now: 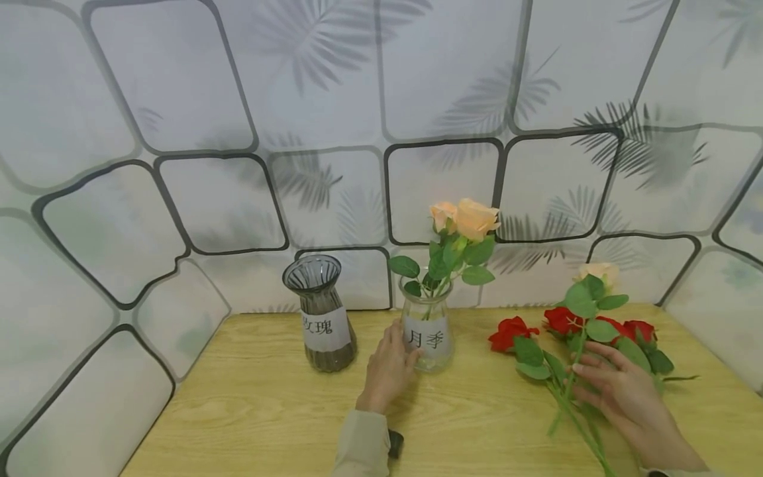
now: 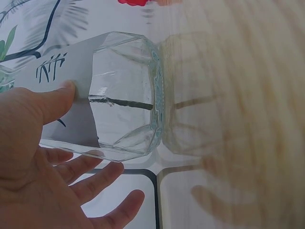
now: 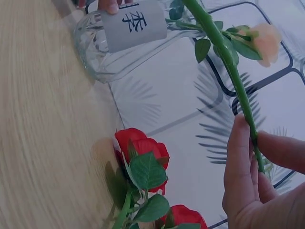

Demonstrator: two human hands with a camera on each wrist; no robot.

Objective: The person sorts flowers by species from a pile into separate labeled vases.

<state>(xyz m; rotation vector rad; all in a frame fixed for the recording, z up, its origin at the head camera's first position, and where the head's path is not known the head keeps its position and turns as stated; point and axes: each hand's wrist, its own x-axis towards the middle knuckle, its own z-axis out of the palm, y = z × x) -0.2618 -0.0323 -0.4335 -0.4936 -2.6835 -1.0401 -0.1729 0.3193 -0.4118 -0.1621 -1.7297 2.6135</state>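
Observation:
A clear glass vase [image 1: 442, 358] with a white paper label stands on the table, holding peach roses [image 1: 477, 220] with green leaves. My left hand [image 1: 386, 368] grips its left side; in the left wrist view the thumb lies on the label [image 2: 71, 57], with the lower fingers spread away from the glass. At the right, my right hand [image 1: 626, 392] pinches the green stem [image 3: 228, 71] of a pale peach rose [image 1: 599, 274] between thumb and fingers. That rose is upright above several red roses [image 1: 511, 333] lying on the table.
A grey ribbed glass vase [image 1: 329, 359] with a white label stands left of the clear one, with no flowers in it. Behind the wooden table [image 1: 250, 397] is a patterned backdrop [image 1: 334, 199]. Green stems [image 1: 587, 437] of the red roses reach toward the front edge.

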